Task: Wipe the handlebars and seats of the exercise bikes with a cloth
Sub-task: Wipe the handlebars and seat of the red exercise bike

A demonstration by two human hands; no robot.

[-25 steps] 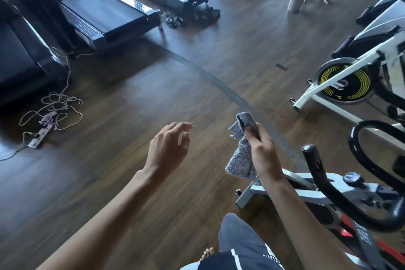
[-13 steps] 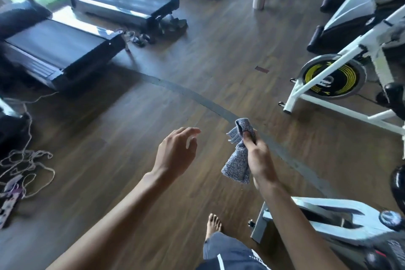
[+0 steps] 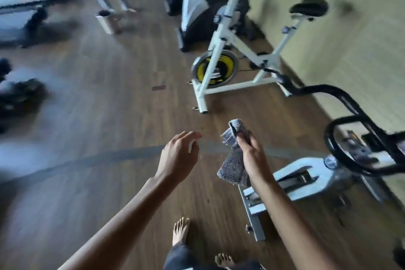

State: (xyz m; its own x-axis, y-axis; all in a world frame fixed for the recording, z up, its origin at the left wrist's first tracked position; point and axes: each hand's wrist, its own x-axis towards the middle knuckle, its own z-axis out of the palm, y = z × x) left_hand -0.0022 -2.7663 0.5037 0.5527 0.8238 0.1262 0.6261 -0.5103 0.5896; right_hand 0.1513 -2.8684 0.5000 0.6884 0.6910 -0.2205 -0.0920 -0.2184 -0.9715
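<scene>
My right hand (image 3: 252,153) is shut on a grey speckled cloth (image 3: 232,160) that hangs down from its fingers. My left hand (image 3: 178,155) hovers just left of the cloth, fingers apart and holding nothing. A white exercise bike (image 3: 221,50) with a yellow-and-black flywheel stands ahead, its black seat (image 3: 309,6) raised at the upper right. At the right edge a nearer bike shows its black looped handlebar (image 3: 341,103) and pale frame (image 3: 306,180). Neither hand touches a bike.
Brown wooden floor (image 3: 105,105) with a grey curved line. Blurred treadmills (image 3: 24,0) at the upper left, a metal bin (image 3: 106,21) beside a person's legs at the top. More machines behind the white bike. A yellowish wall (image 3: 350,39) runs along the right. My bare feet are at the bottom.
The view has swung to the right: treadmills slid off to the left, and the white bike, its seat and the wall came into view. Both hands keep their pose, the right still holding the cloth.
</scene>
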